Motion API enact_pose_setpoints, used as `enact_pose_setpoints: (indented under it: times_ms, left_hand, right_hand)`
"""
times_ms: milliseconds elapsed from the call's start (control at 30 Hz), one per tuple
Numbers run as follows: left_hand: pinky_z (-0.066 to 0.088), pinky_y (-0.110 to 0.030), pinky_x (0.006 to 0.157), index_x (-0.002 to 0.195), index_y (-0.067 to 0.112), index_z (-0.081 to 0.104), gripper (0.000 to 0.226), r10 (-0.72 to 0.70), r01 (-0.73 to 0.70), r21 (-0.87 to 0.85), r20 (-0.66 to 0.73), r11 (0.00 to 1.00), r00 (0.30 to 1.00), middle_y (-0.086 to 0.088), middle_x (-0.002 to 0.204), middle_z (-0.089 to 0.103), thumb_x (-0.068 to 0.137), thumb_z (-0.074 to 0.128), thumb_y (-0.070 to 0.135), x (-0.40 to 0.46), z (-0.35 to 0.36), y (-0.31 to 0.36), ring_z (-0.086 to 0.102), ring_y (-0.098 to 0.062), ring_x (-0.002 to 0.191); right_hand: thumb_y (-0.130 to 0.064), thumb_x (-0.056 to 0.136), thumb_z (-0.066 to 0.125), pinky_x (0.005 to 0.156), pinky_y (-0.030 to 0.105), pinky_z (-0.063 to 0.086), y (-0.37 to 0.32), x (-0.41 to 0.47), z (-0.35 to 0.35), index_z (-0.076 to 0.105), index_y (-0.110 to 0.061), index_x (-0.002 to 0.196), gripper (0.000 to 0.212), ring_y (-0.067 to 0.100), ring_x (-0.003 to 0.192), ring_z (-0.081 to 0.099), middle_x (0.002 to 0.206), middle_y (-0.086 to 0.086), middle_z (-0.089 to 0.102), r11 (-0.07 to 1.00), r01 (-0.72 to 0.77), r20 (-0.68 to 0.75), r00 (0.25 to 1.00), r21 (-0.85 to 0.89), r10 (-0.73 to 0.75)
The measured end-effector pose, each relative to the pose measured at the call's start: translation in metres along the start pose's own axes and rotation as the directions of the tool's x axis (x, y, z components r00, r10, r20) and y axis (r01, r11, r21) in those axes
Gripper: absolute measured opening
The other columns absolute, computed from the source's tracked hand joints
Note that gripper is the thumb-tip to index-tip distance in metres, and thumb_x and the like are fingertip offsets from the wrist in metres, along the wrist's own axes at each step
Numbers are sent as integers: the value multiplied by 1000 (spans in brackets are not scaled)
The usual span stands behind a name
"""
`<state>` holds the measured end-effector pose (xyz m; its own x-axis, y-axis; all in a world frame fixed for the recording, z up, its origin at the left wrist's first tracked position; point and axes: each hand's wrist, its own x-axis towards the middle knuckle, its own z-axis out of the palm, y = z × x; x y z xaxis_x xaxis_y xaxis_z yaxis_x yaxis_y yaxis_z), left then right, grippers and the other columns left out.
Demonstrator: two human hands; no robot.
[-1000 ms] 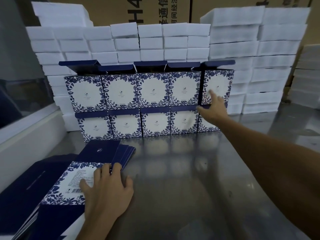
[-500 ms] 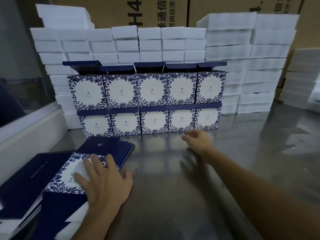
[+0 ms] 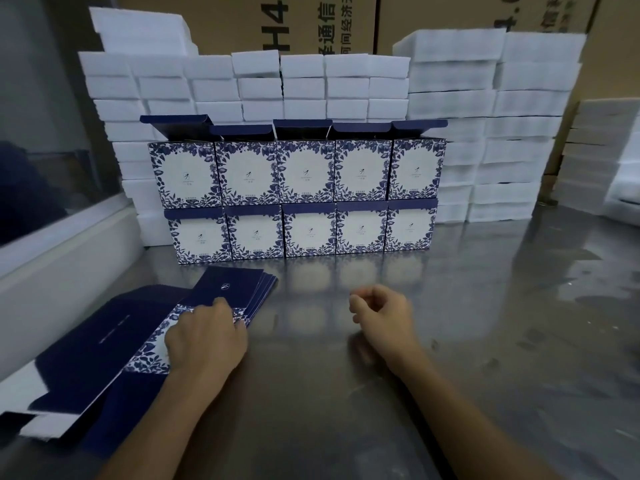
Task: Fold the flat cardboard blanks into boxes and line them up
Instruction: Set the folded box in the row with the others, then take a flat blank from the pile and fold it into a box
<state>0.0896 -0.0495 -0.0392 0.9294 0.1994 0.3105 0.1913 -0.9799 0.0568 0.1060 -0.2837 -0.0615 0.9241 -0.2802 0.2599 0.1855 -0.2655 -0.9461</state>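
Observation:
A stack of flat blue-and-white cardboard blanks [image 3: 114, 344] lies fanned out at the near left of the steel table [image 3: 485, 341]. My left hand [image 3: 204, 336] rests on the top blank, fingers bent at its right edge. My right hand [image 3: 384, 315] hovers just above the table's middle with loosely curled fingers and holds nothing. Folded floral boxes [image 3: 299, 194] stand at the back in two stacked rows, with the upper row's dark lids [image 3: 301, 125] standing open.
White foam blocks [image 3: 485, 126] are piled high behind and to the right of the boxes, with more at the far right edge [image 3: 602, 157]. Brown cartons [image 3: 311, 26] stand behind them. A white ledge [image 3: 62, 265] borders the table's left side.
My right hand left the top-right box and drew back toward me to the table's middle. My left hand stayed on the blanks, its fingers bending at the top blank's edge.

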Motion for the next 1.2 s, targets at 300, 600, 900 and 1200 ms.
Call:
enact_pose_setpoints:
  times_ms: [300,600,900,1200]
  left_hand:
    - [36,-28,61,78,18,43,16,37,-36,12,-62,999,997,4,81,49,87,58,18,2,-5,-6,49,-17,77]
    - [31,-44,70,98,-2,72,39,146,-170,-9,-466,985,873,-14,72,62,61,73,-15,-10,-23,8,55,-33,66]
    - [37,-38,66,89,11,71,20,533,-641,79,-637,764,557,-2,73,58,82,52,14,-34,-14,64,54,-24,68]
    - [36,-34,78,100,21,64,31,41,-381,-551,-530,742,847,2,101,59,83,51,44,-5,-11,10,56,-15,89]
  right_hand:
    - [-2,92,63,58,22,51,0,6,0,68,-11,80,16,5,53,59,68,3,66,998,-15,27,1000,64,14]
    - [-10,96,64,51,15,45,-18,-3,9,68,-13,85,13,4,54,61,76,7,69,972,-86,158,986,217,52]
    - [-26,105,49,52,23,53,-37,-17,31,71,-14,95,27,11,62,70,78,0,74,663,-489,485,849,567,212]
    - [-23,101,59,79,50,60,-21,16,-27,66,2,105,27,31,81,70,97,23,74,817,-327,-70,911,474,405]
